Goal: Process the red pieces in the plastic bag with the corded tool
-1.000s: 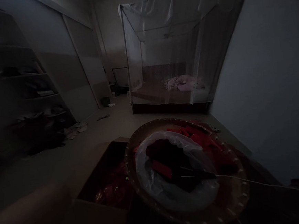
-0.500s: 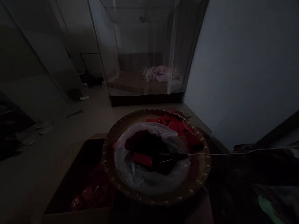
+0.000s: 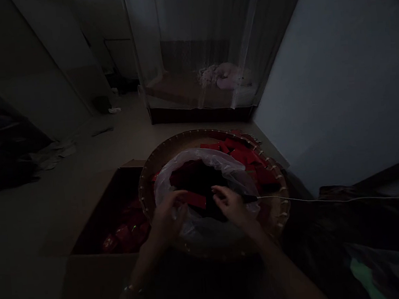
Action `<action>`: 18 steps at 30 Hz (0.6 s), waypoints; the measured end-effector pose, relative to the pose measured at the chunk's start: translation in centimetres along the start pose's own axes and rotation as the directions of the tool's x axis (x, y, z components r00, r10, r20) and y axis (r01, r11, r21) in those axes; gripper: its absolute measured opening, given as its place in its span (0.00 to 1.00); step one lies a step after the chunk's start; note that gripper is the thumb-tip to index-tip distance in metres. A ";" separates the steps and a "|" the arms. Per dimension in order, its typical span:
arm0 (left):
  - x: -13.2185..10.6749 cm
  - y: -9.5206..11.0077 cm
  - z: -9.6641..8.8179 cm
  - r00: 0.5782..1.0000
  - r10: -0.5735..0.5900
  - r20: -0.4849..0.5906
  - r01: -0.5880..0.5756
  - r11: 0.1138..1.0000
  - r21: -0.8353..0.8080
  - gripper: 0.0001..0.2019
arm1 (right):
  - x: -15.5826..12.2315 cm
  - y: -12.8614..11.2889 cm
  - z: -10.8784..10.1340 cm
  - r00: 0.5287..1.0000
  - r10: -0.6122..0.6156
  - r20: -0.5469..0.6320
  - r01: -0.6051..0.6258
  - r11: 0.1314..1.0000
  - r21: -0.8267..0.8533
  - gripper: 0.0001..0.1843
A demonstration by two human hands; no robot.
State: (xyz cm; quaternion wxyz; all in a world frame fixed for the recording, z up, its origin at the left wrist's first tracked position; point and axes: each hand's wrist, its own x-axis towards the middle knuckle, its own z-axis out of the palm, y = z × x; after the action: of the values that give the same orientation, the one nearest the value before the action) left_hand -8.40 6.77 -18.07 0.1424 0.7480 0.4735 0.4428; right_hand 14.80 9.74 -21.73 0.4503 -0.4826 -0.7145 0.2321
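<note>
A flat red rectangular piece (image 3: 196, 199) lies over the dark middle of a clear plastic bag (image 3: 173, 170) in a round woven basket (image 3: 144, 190). My left hand (image 3: 172, 210) is at the piece's left end, its thumb and fingers apart; whether it touches the piece is unclear. My right hand (image 3: 230, 202) hovers right of the piece with fingers loosely bent and nothing visible in them. Just beyond it lies a slim dark tool (image 3: 250, 198) on a thin pale cord; the hand hides its two-pronged tip.
Red packets (image 3: 245, 157) lie along the basket's far right side. At left stands an open cardboard box (image 3: 98, 268) with shiny red packets (image 3: 123, 234). The pale cord (image 3: 314, 201) stretches right. A netted bed (image 3: 181, 91) and a wall (image 3: 336, 88) stand beyond. The room is dim.
Both my hands have come into view from below and reached over the bag. The view has tilted down a little. The red piece stays in its place on the bag.
</note>
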 end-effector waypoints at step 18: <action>0.0 -2.9 7.7 0.911 -0.412 0.021 0.392 0.848 -0.358 0.25 | 0.8 -0.4 5.9 0.984 -0.151 0.091 0.166 0.969 -0.181 0.21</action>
State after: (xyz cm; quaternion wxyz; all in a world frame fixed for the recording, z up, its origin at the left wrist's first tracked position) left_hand -3.95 9.86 -24.24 0.3507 0.5814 0.5356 0.5021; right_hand 9.43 10.86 -23.97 0.3920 -0.4551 -0.7862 0.1452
